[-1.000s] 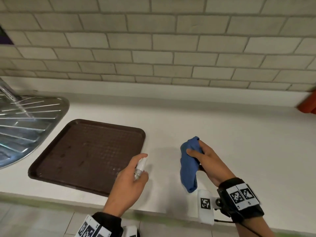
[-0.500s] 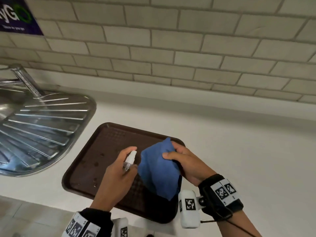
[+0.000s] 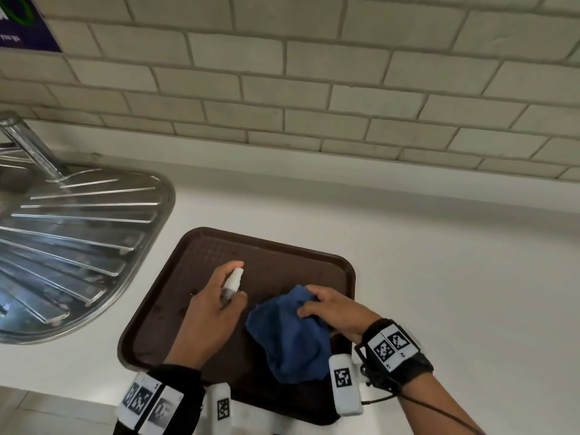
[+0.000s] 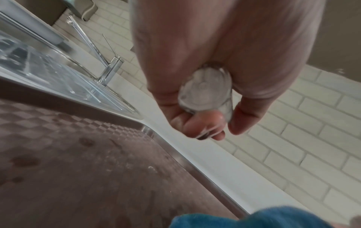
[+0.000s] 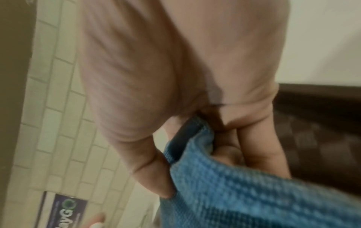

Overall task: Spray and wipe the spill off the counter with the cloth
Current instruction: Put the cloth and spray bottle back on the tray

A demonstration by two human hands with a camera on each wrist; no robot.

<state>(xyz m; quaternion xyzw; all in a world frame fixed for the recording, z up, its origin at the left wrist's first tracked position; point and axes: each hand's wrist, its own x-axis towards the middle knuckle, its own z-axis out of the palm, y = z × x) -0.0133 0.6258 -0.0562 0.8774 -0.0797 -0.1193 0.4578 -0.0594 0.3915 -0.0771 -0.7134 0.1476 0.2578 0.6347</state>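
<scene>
A brown tray (image 3: 276, 255) lies on the white counter (image 3: 439, 262), with dark wet spots (image 4: 25, 160) on its textured floor. My left hand (image 3: 213, 312) grips a small clear spray bottle (image 3: 233, 282) with a white top, held over the tray's middle; its round base (image 4: 205, 89) shows in the left wrist view. My right hand (image 3: 332, 309) holds a bunched blue cloth (image 3: 292, 337) over the tray's right half, fingers and thumb curled round its fabric (image 5: 224, 177). I cannot tell whether the cloth touches the tray.
A steel sink drainboard (image 3: 72, 240) with a tap (image 3: 28, 142) lies left of the tray. A tiled wall (image 3: 314, 73) runs behind the counter, with a purple sign (image 3: 22, 23) at upper left. The counter's front edge passes just under my wrists.
Both hands have come from the bare counter to over the tray. The cloth has moved left with my right hand and dropped lower. The spray bottle stays in my left hand.
</scene>
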